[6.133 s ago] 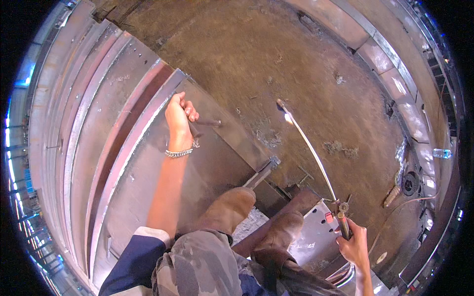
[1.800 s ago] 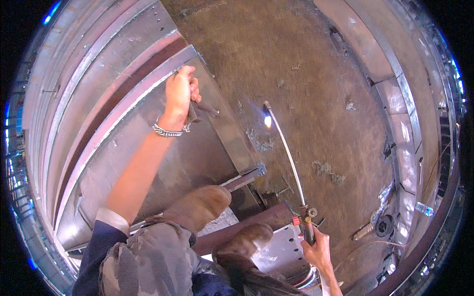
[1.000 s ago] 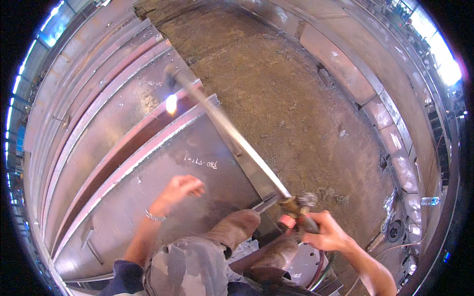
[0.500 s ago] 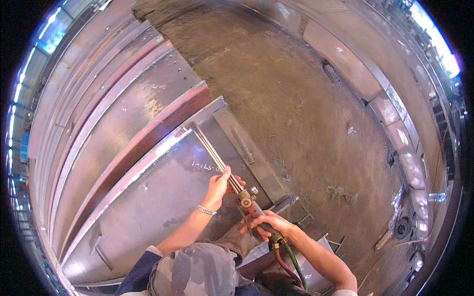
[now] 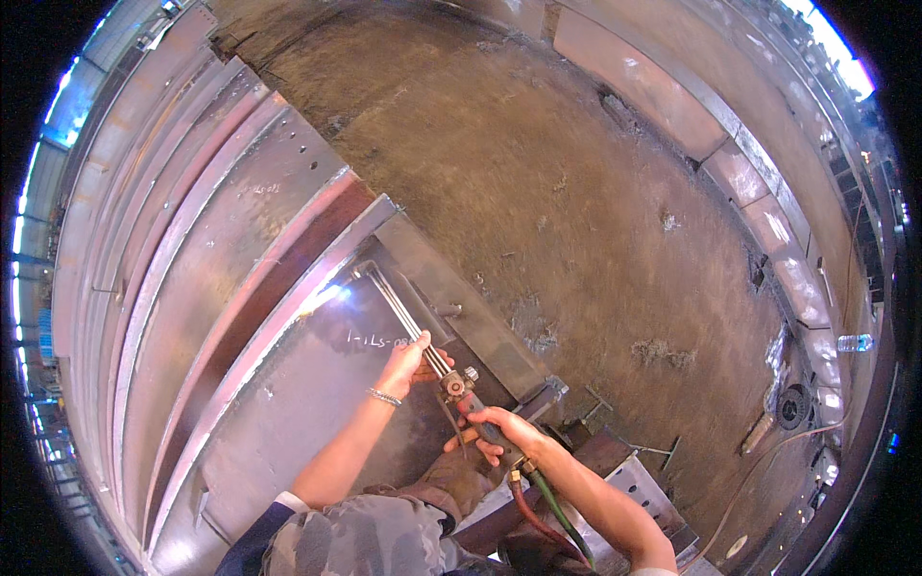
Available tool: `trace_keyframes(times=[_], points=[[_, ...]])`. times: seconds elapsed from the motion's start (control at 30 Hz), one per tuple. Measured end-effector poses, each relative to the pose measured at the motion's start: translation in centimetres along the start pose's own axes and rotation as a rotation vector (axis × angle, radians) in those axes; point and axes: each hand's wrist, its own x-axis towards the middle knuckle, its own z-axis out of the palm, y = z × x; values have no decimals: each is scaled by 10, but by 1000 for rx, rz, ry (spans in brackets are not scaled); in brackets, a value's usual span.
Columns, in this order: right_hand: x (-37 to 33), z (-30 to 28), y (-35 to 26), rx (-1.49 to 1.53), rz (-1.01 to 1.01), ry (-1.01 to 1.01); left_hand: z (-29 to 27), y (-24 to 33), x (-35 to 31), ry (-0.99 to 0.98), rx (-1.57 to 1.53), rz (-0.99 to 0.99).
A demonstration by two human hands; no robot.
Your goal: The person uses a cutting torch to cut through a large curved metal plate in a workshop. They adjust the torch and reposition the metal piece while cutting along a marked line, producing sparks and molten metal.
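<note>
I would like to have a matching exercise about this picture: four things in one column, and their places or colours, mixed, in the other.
1. left hand
2. right hand
3. bracelet
4. plastic bottle

A. silver-coloured
B. on the torch handle
C. far right of the picture
D. on the torch tubes

Pairs: 1-D, 2-B, 3-A, 4-C

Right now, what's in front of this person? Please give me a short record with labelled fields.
Left hand: wrapped around the slim tubes of a torch
Right hand: gripping the torch farther back
Torch tip: bright glow near the pale edge of a metal beam; contact unclear
Hoses: a red hose and a green hose behind the right hand
Left wrist: silver-coloured bracelet
Far right: clear bottle
</note>
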Motion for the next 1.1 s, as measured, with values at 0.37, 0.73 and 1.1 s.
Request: trace_keyframes(times=[0.37,0.73,1.1], points=[[6,-3,-17,127,-13,-27,9,28,4,-48,111,50],[6,2,-20,74,6,15,0,25,15,-42,178,9],[12,-2,-20,108,-12,-48,-5,23,19,-39,125,26]])
